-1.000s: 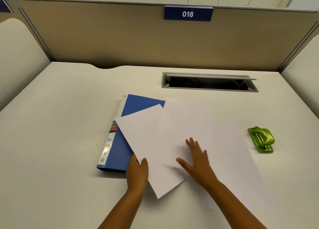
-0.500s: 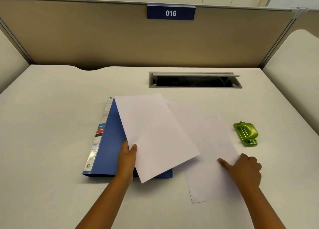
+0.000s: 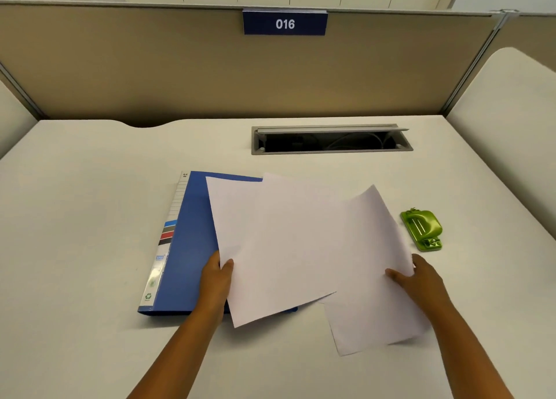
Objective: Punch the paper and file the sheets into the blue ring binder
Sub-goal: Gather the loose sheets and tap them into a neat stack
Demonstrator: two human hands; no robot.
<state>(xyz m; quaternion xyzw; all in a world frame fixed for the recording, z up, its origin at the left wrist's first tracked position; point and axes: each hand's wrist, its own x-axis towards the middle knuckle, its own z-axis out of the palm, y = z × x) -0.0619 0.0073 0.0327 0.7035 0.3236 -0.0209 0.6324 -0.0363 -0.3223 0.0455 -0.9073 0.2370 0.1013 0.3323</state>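
Note:
A closed blue ring binder (image 3: 189, 248) lies flat on the white desk, left of centre. Over its right half lies a white sheet (image 3: 270, 248), pinched at its left edge by my left hand (image 3: 215, 278). A second white sheet (image 3: 370, 278) overlaps it on the right, lifted off the desk; my right hand (image 3: 421, 281) grips its right edge, thumb on top. A green hole punch (image 3: 422, 228) sits on the desk just beyond my right hand.
An open cable tray (image 3: 331, 141) is set into the desk behind the papers. A beige partition (image 3: 210, 67) with a "016" sign closes the back. Padded side panels (image 3: 511, 112) flank the desk.
My right hand has lifted the right sheet off the desk and brought it left over the other sheet. My left hand still holds the left sheet on the binder.

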